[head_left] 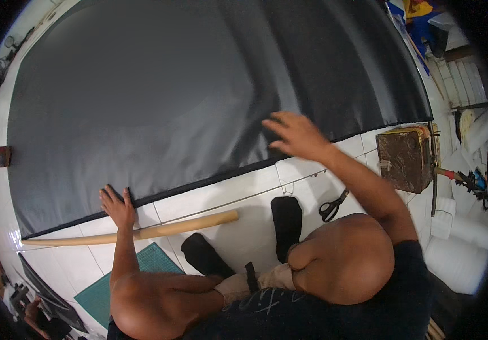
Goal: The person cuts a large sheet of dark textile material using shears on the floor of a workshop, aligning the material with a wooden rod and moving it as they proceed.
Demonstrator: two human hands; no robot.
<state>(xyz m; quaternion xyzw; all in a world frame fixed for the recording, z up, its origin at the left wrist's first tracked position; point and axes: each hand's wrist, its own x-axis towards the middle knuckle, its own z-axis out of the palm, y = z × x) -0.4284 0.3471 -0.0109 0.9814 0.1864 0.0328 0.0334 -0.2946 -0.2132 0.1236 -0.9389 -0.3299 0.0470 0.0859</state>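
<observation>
A large sheet of black, leather-like material (pixel 142 102) lies spread over the white tiled floor, with soft folds toward its right side. Near its front edge my left hand (pixel 118 207) rests flat, fingers spread. My right hand (pixel 298 136) is over the sheet beside a fold, fingers apart and slightly blurred, holding nothing; whether it touches the material I cannot tell. A long tan cardboard tube (pixel 187 226) lies along the front edge, passing under my left wrist. Black-handled scissors (pixel 332 207) lie on the tiles below my right forearm.
A green cutting mat (pixel 154 259) lies by my left leg. At the right edge of the sheet stands a brown, wrapped block (pixel 405 158). A small dark block (pixel 3 157) sits at the sheet's left edge. White rolls (pixel 459 260) lie far right. My feet are on the tiles.
</observation>
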